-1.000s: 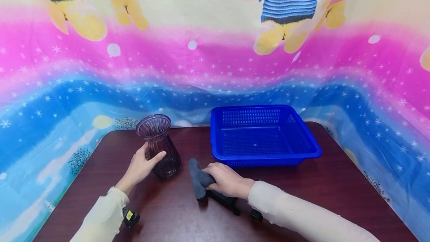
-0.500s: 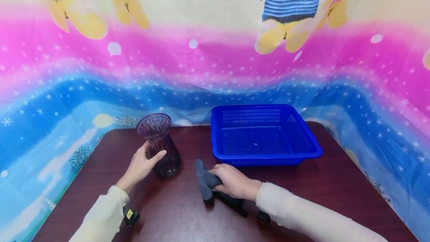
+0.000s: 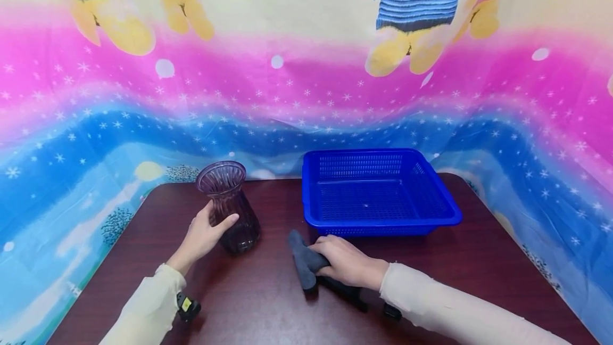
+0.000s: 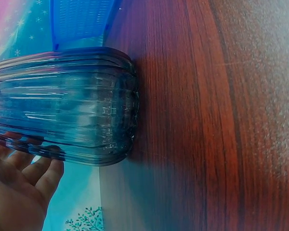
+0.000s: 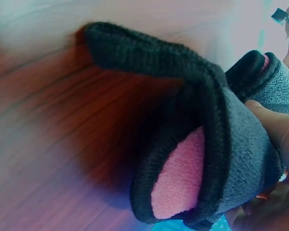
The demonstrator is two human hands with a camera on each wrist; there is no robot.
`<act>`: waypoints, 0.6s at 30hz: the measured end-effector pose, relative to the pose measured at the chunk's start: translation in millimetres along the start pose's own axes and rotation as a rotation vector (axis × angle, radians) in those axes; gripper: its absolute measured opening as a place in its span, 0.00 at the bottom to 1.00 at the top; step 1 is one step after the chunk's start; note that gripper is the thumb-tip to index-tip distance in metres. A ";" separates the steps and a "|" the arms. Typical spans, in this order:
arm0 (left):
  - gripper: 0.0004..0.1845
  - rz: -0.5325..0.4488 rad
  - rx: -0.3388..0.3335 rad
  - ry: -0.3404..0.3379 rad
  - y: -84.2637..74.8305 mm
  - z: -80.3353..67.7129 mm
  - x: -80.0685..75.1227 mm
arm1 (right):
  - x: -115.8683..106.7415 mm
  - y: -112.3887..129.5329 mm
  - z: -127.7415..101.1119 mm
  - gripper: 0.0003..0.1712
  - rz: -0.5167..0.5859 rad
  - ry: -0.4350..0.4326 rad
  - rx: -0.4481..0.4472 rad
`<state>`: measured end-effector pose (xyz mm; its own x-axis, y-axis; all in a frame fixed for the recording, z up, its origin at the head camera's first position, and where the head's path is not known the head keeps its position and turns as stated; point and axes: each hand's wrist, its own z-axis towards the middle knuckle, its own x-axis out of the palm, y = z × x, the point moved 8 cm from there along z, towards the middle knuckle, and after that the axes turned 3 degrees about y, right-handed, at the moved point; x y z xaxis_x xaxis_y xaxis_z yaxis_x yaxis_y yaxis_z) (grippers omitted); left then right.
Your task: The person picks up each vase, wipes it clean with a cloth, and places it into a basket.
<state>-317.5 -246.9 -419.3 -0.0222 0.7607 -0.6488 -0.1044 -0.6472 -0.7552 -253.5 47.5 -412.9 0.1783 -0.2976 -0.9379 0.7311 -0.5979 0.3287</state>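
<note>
A purplish ribbed glass vase (image 3: 239, 217) with a flared rim is on the left of the table, leaning slightly. My left hand (image 3: 203, 233) holds it round the side, thumb in front and fingers behind. In the left wrist view, the vase (image 4: 67, 110) has its base at the tabletop. To the right, my right hand (image 3: 347, 262) grips a bunched grey cloth (image 3: 303, 265) just above or on the table. Seen from the right wrist, the cloth (image 5: 245, 149) has a pink inner side, black edging and a loop. Part of it is hidden in the hand.
Behind my right hand, a blue perforated plastic basket (image 3: 378, 223) stands at the back of the dark wooden table (image 3: 249, 307). A printed curtain (image 3: 268, 95) hangs close round the table's back and sides. Small black devices are strapped at both wrists.
My right hand has moved to the right with the cloth, away from the vase. My left hand keeps its hold on the vase in almost the same place.
</note>
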 end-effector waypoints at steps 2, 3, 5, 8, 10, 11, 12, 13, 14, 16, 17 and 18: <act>0.45 -0.001 0.000 -0.001 0.3 0.2 0.2 | -1.0 -1.6 -3.1 0.17 -0.003 -0.003 -0.005; 0.45 0.000 -0.001 -0.002 0.4 0.3 0.3 | -1.6 -2.4 -4.5 0.17 -0.004 -0.005 -0.006; 0.45 0.001 -0.004 -0.001 0.9 0.3 0.2 | -3.1 -3.7 -7.1 0.18 -0.004 -0.008 -0.009; 0.46 0.012 -0.010 0.000 1.7 0.4 0.2 | -4.8 -5.7 -10.6 0.18 -0.009 -0.012 -0.011; 0.47 0.018 -0.012 0.001 2.0 0.5 0.2 | -4.9 -7.6 -12.5 0.18 -0.015 -0.011 -0.007; 0.47 0.021 -0.012 0.000 2.1 0.6 0.2 | -4.9 -8.5 -13.2 0.18 -0.019 -0.009 -0.005; 0.47 0.022 -0.013 0.000 2.3 0.6 0.2 | -4.9 -9.6 -13.9 0.18 -0.022 -0.006 -0.004; 0.47 0.021 -0.013 0.000 2.3 0.7 0.2 | -5.1 -10.5 -14.7 0.18 -0.023 -0.004 -0.004; 0.47 0.020 -0.013 0.000 2.4 0.7 0.2 | -5.4 -11.3 -15.7 0.18 -0.025 -0.002 -0.004; 0.47 0.021 -0.015 0.002 2.4 0.6 0.2 | -6.5 -13.4 -18.0 0.18 -0.031 -0.001 -0.008; 0.48 0.021 -0.017 0.004 2.4 0.5 0.3 | -7.3 -13.9 -19.5 0.19 -0.037 -0.003 -0.015; 0.48 0.022 -0.019 0.006 2.6 0.5 0.2 | -7.9 -14.8 -21.0 0.19 -0.039 0.000 -0.016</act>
<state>-318.2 -248.3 -421.3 -0.0183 0.7458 -0.6659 -0.0849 -0.6647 -0.7422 -251.9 74.3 -412.8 0.1489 -0.2745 -0.9500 0.7482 -0.5969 0.2897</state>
